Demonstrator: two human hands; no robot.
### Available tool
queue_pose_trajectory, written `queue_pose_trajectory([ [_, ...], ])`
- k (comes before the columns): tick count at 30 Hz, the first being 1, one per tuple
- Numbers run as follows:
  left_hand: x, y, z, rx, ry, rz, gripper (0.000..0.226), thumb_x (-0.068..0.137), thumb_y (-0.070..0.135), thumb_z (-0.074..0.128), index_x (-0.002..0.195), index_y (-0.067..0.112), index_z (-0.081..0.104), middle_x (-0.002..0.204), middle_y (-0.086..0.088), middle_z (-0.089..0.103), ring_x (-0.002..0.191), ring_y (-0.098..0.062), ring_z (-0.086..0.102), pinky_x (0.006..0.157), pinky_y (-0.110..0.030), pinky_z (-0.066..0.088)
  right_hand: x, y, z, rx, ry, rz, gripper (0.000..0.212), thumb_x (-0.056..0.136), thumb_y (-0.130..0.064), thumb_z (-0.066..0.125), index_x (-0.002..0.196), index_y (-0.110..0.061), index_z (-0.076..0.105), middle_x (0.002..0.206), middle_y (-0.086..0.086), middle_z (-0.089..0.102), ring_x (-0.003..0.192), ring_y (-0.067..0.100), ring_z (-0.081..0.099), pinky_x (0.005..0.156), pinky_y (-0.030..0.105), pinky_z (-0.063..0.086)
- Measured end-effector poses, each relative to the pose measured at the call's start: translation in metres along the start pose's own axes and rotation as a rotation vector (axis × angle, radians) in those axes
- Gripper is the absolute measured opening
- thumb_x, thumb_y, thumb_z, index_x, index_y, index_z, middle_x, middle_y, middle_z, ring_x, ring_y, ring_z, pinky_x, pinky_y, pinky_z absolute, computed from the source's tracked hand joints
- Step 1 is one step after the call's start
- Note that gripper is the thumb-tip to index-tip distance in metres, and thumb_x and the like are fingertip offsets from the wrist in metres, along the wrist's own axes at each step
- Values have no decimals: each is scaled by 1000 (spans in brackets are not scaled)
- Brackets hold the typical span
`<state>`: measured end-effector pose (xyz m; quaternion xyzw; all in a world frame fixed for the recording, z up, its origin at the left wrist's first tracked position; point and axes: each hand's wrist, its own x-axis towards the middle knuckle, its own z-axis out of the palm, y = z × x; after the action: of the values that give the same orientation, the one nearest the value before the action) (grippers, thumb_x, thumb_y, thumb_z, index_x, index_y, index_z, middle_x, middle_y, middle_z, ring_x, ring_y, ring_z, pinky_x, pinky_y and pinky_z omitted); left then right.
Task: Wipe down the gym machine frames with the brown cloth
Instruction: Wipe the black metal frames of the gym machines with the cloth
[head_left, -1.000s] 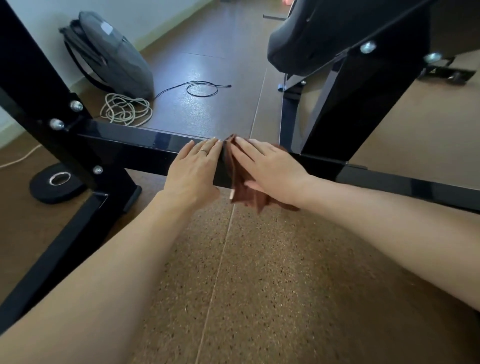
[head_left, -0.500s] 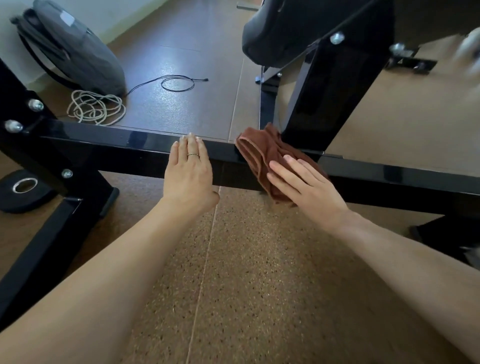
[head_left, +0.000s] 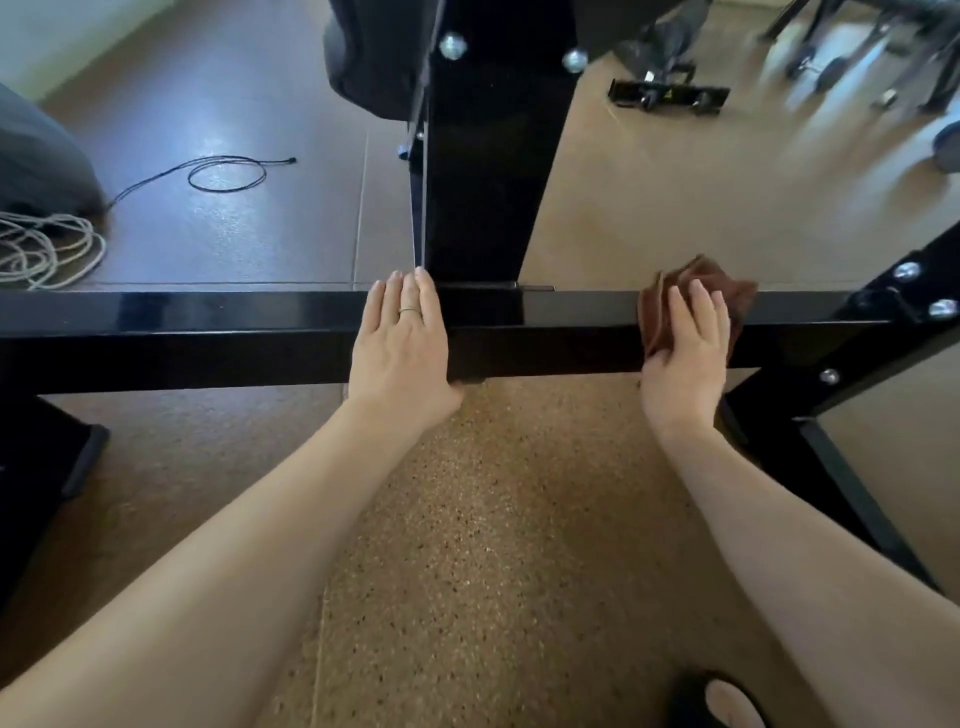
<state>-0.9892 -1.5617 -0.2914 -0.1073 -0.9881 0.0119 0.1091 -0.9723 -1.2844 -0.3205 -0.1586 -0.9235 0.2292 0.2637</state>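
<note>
A glossy black horizontal frame bar (head_left: 208, 332) of the gym machine runs across the view just above the floor. My left hand (head_left: 402, 345) lies flat on top of the bar near its middle, fingers together, a ring on one finger. My right hand (head_left: 685, 358) presses the crumpled brown cloth (head_left: 722, 283) over the bar's top and front face, far to the right, close to the bolted right leg (head_left: 904, 312). Part of the cloth is hidden under my palm.
A black upright post (head_left: 493, 171) rises behind the bar between my hands, with a padded seat (head_left: 374, 57) behind it. A black cable loop (head_left: 226, 174), a coiled white cord (head_left: 41, 249) and a grey bag (head_left: 36, 156) lie left. Other equipment (head_left: 670, 93) stands far right.
My right hand has slid the brown cloth along the bar from beside my left hand to the right end. My left hand stays on the bar. The view has shifted right.
</note>
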Motion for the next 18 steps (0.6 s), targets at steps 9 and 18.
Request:
queue_pose_trajectory([
  [9, -3, -9, -2, 9, 42, 13, 118, 78, 59, 73, 158, 3, 8, 165, -15, 22, 154, -29, 17, 122, -38, -2, -70, -119, 43, 161, -136, -389, 60, 95, -26, 27, 147, -8, 52, 156, 9, 47, 154, 28, 27, 128, 49, 12],
  [18, -4, -12, -3, 38, 8, 26, 118, 76, 54, 77, 160, 9, 7, 166, -12, 19, 155, -29, 13, 120, -38, -1, -32, -32, 25, 16, 53, -97, 68, 95, -1, 54, 159, -12, 34, 169, 5, 24, 158, 27, 9, 126, 53, 21],
])
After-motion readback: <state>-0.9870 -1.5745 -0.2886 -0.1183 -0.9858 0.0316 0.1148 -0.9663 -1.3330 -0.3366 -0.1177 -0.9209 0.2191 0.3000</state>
